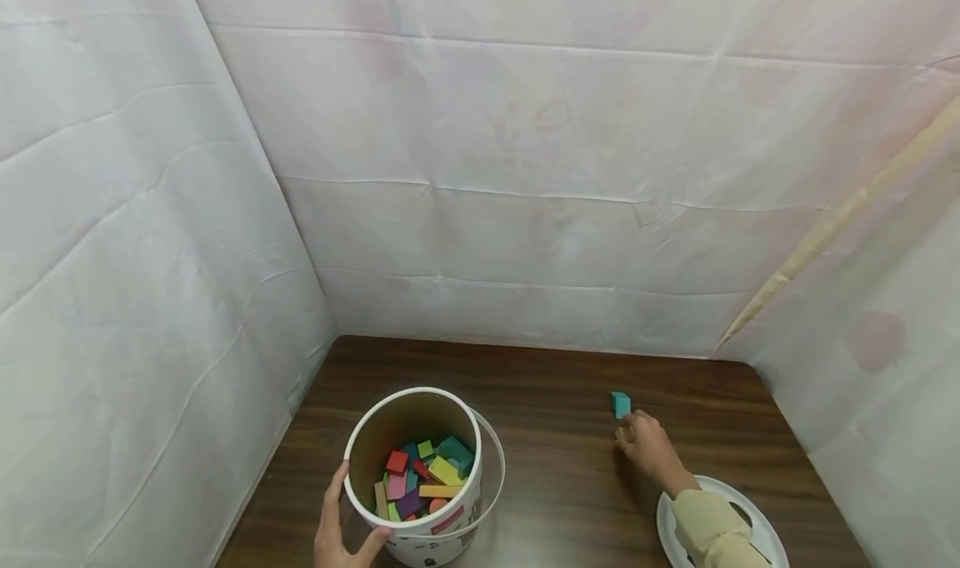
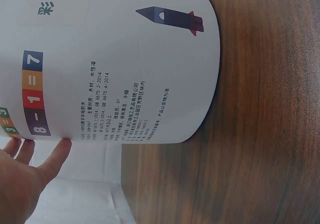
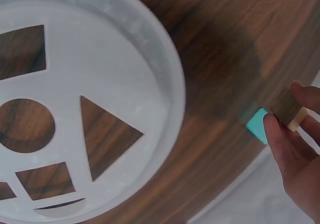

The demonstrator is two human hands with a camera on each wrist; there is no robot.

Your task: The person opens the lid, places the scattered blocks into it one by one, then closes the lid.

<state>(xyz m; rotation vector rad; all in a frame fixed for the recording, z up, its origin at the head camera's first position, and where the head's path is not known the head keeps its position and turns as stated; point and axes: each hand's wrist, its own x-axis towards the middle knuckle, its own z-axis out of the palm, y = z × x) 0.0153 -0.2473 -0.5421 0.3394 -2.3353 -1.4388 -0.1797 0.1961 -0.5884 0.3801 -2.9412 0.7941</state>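
Note:
My left hand (image 1: 341, 526) rests against the outside of a white bucket (image 1: 411, 391), fingers at its left side and thumb at the front below the rim. Inside the bucket lie many coloured wooden blocks (image 1: 444, 471). In the left wrist view the fingertips touch the printed bucket wall (image 2: 115, 39). Over the table's right side, my right hand (image 1: 651, 450) pinches a small wooden block (image 3: 298, 119) between thumb and fingers. A teal block (image 1: 620, 405) lies on the table just beyond these fingertips; the right wrist view shows it partly behind the thumb.
A white round lid (image 1: 666, 525) with shaped cutouts lies on the table under the right forearm. The bucket's white handle (image 1: 501, 468) hangs out to its right. White cloth walls (image 1: 525, 243) enclose the dark wooden table (image 1: 555, 485) at the back and sides.

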